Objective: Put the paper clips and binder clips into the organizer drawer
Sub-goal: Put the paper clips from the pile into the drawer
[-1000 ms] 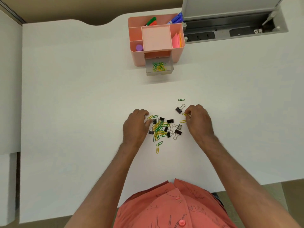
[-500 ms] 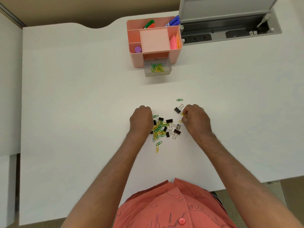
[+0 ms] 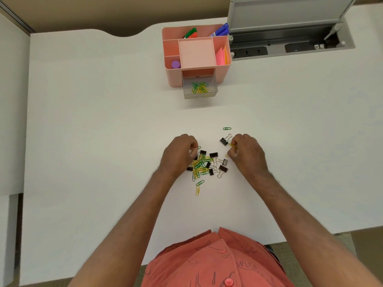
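A heap of green and yellow paper clips [image 3: 199,167] mixed with black binder clips [image 3: 213,155] lies on the white desk between my hands. My left hand [image 3: 178,155] is curled at the heap's left edge, fingertips pinched on clips there. My right hand [image 3: 247,155] pinches a yellow paper clip [image 3: 232,145] beside a lone binder clip [image 3: 224,140]. One green clip [image 3: 227,128] lies apart, farther back. The pink organizer [image 3: 173,77] stands at the back with its clear drawer [image 3: 213,94] pulled open, several paper clips inside.
Markers and sticky notes [image 3: 222,54] fill the organizer's upper compartments. An open grey cable hatch [image 3: 290,40] lies to the organizer's right. Two linked clips [image 3: 198,186] lie just in front of the heap. The desk's front edge is near my body.
My left hand has curled up and slid right into the heap's edge. My right hand stays by the lone binder clip, pinching the yellow clip.
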Available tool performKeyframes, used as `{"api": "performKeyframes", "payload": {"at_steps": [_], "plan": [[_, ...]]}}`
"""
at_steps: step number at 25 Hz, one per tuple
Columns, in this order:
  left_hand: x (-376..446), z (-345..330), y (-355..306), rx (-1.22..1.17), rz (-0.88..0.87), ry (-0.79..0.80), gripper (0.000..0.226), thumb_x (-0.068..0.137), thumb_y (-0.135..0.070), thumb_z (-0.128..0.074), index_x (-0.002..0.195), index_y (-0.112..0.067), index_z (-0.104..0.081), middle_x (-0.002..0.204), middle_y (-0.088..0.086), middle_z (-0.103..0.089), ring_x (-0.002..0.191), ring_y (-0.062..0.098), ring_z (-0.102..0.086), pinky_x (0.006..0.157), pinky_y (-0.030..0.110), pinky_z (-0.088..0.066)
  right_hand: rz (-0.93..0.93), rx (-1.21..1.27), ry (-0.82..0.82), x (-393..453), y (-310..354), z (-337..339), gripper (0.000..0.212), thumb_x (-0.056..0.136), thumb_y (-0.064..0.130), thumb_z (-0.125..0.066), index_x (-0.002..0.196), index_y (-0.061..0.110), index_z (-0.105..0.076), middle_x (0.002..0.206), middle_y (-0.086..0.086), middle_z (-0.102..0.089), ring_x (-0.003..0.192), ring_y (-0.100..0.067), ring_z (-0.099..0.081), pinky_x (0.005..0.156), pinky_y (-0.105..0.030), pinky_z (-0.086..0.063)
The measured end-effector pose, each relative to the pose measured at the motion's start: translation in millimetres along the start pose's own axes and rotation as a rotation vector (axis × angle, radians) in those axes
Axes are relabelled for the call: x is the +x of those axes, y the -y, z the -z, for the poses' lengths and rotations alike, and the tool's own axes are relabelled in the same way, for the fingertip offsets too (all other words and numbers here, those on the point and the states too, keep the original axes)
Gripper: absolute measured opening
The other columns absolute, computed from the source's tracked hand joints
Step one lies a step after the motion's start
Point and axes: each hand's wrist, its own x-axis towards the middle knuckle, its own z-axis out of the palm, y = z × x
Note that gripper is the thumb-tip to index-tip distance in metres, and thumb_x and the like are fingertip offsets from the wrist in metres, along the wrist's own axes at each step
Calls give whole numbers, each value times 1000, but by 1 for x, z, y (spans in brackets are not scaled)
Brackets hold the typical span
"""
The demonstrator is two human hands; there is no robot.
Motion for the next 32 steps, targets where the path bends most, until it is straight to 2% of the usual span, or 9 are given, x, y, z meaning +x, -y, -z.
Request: {"api": "performKeyframes", "payload": {"at_steps": [4, 8, 14, 18, 20, 23, 27, 30, 32], "plan": [[7, -2, -4, 78, 15, 42, 15, 97, -24, -64, 110, -18, -66, 106, -2, -59, 100, 16, -55, 79, 37, -53, -80, 255, 35, 1, 2, 10, 10, 86, 17, -65, 95, 21, -65, 94, 5, -59, 91, -18, -59, 75, -38, -53], [12, -2, -9, 148, 10, 68, 7, 98, -19, -59, 98, -15, -65, 103, 0, -56, 98, 19, -53, 74, 37, -52, 16, 508, -100, 9, 35, 39, 12, 89, 17, -66, 96, 26, -66, 100, 9, -60, 90, -10, -60, 71, -29, -54], [15, 2, -11, 191, -60, 75, 11, 90, -8, -53, 82, -13, -58, 85, 2, -57, 80, 22, -54, 62, 38, -48, 314, 262, -309, 84, 97, 69, 11, 95, 22, -63, 105, 23, -67, 101, 8, -64, 91, -11, -52, 70, -22, -42], [10, 5, 2, 109, -61, 45, 9, 93, -9, -56, 96, -15, -62, 89, -1, -64, 78, 19, -59, 69, 37, -53, 353, 56, -267, 123, 113, 65, 16, 98, 23, -62, 109, 21, -73, 106, 1, -70, 102, -20, -60, 77, -37, -55], [9, 6, 3, 66, -26, 43, 15, 96, -12, -57, 107, -16, -66, 98, -2, -66, 87, 17, -61, 73, 28, -48, 348, 66, -241, 130, 112, 66, 20, 100, 21, -59, 114, 22, -74, 112, 2, -71, 106, -20, -61, 84, -39, -56], [8, 9, 0, -25, 39, 32, 17, 98, -17, -57, 107, -18, -72, 100, -6, -70, 88, 13, -64, 76, 27, -50, 286, 269, -282, 120, 103, 69, 20, 100, 20, -57, 112, 24, -72, 114, 8, -69, 101, -11, -61, 79, -25, -50], [16, 35, -19, -229, 84, -170, 6, 94, -25, -67, 96, -27, -73, 93, -13, -70, 74, 5, -60, 76, 35, -56, 131, 385, -308, 83, 56, 51, 17, 96, 18, -57, 104, 28, -68, 102, 10, -62, 78, -10, -58, 69, -28, -48], [45, 73, -42, -125, 20, -429, 8, 94, -28, -67, 99, -30, -74, 102, -12, -71, 85, 10, -62, 77, 31, -52, 43, 302, -165, 59, 16, 28, 17, 95, 19, -58, 107, 29, -65, 103, 8, -60, 89, -16, -60, 75, -36, -53], [75, 93, -54, 18, -1, -474, 13, 95, -28, -64, 103, -30, -75, 107, -9, -71, 97, 15, -64, 78, 31, -48, 54, 232, -68, 51, 4, 20, 16, 97, 22, -59, 110, 28, -65, 106, 7, -60, 101, -19, -59, 80, -37, -52]]}}
